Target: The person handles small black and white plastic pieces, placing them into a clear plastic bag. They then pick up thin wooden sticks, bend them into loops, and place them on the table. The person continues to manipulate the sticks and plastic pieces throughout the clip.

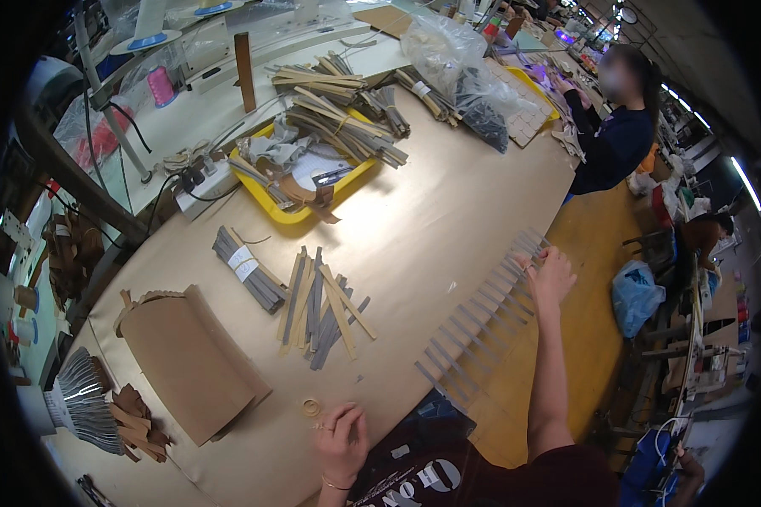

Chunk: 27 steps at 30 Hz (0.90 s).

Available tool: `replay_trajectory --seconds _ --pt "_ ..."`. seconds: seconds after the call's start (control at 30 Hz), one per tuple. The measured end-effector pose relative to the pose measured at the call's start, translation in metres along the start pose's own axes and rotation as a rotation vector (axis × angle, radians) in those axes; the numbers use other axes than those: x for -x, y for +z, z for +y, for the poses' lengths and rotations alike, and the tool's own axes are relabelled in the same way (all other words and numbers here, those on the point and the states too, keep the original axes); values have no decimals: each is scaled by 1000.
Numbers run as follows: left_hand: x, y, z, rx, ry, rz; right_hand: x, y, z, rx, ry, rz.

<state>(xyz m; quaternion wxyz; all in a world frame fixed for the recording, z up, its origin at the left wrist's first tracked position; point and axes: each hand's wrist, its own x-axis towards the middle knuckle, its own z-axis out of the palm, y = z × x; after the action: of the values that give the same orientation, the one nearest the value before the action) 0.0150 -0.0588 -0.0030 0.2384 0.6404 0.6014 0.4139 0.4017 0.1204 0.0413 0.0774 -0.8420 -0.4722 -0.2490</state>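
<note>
Reaching out along the table's edge, the right hand (551,272) rests with fingers curled on the far end of a row of grey strips (482,321) laid side by side over the rim of the tan work table (448,203). The left hand (341,438) lies loosely closed near the body, just beside a small rubber band (311,407), holding nothing visible. A loose heap of tan and grey strips (323,306) lies between them.

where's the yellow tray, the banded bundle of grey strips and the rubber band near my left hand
yellow tray (289,215): head view, on its bare front rim
banded bundle of grey strips (247,267): head view, on its paper band
rubber band (311,407): head view, on the ring itself
</note>
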Motion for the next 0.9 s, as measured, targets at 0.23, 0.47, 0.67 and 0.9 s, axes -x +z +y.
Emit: replay_trajectory --seconds 0.23,0.47,0.67,0.9 --pt "12 -15 -2 -91 62 14 78 -60 -109 -826 -618 -241" --pt "20 -24 -8 -522 -283 -53 195 -98 -187 -1024 -1098 -610" --pt "19 -24 -15 -510 -293 -64 204 -92 -193 -1041 -1103 -548" --pt "19 -26 -17 -444 -354 12 196 -86 -204 -1040 -1299 -629"
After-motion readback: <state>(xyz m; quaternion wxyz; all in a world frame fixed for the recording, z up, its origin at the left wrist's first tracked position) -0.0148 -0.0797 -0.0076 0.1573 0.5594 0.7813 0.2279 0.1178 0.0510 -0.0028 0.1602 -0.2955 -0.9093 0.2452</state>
